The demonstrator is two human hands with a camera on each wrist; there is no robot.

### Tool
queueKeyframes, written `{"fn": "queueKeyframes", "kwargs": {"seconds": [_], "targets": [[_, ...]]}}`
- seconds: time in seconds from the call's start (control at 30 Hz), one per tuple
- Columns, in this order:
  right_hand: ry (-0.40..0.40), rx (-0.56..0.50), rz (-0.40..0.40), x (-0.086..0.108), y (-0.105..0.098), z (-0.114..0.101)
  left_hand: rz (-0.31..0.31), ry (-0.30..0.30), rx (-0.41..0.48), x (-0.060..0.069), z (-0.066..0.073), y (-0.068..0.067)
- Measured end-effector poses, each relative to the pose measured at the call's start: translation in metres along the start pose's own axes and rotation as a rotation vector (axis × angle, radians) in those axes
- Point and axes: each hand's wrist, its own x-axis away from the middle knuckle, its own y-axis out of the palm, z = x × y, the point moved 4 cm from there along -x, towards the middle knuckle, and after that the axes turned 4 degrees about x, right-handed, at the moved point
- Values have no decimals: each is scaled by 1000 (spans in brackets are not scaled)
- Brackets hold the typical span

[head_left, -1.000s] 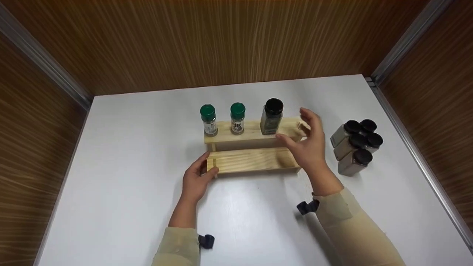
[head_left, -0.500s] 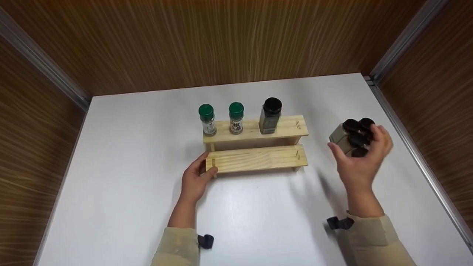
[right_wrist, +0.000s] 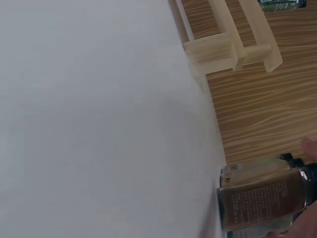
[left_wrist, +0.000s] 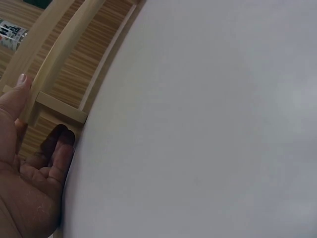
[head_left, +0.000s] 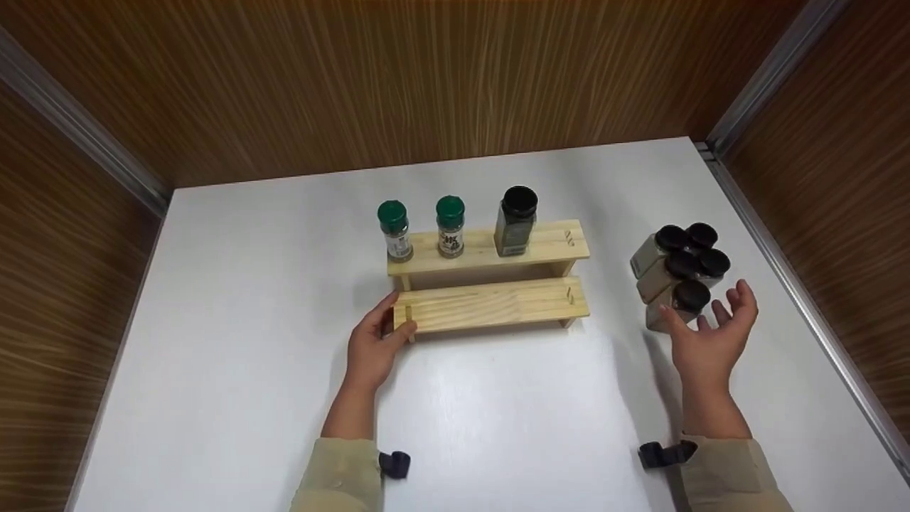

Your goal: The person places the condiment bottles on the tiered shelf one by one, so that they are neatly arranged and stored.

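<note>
Two-tier wooden rack (head_left: 547,243), at the middle of the white table (head_left: 483,419), carries two green-capped shaker bottles (head_left: 451,231) and one black-capped spice jar (head_left: 515,226) on its upper shelf. Left hand (head_left: 371,353), at the rack's eight o'clock, grips the end of the lower shelf (head_left: 483,307), thumb over the front edge. Right hand (head_left: 707,348), at four o'clock, is spread wide and holds nothing, just beside the nearest square jar (head_left: 688,297), which stands at the six o'clock side of a close group. Step in hand, as judged: taking up that jar. Recommended — thumb and fingers on opposite faces, a straight lift clear of the four jars (head_left: 654,283) behind. Not established: whether the right thumb touches the jar; the label print, too small to read in the right wrist view, where most of the right hand is cut off; the left fingertips, lost in shadow under the shelf; the lower bodies of the rear jars, masked by those in front
</note>
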Motion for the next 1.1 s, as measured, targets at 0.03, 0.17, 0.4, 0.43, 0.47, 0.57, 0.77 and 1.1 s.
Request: {"fn": "queueKeyframes", "kwargs": {"seconds": [0.03,0.17,0.4,0.43,0.47,0.57,0.77,1.1], "targets": [[9,1,-6,0,0,2,-2,-1,-5,0,0,0],[44,-20,-43,0,3,8,-7,-1,-15,-1,1,0],[79,-28,-93,-1,8,15,-8,10,-11,0,0,-1],[74,-21,-96,-1,9,16,-7,12,-12,0,0,-1],[68,-12,-100,-1,9,17,-5,10,-12,0,0,-1],[35,10,-111,-1,11,17,-5,7,-9,0,1,-1],[-40,61,-84,-1,12,18,-10,-5,7,0,0,-1],[-53,58,-72,2,10,16,-3,-10,15,-1,-3,-1]]}}
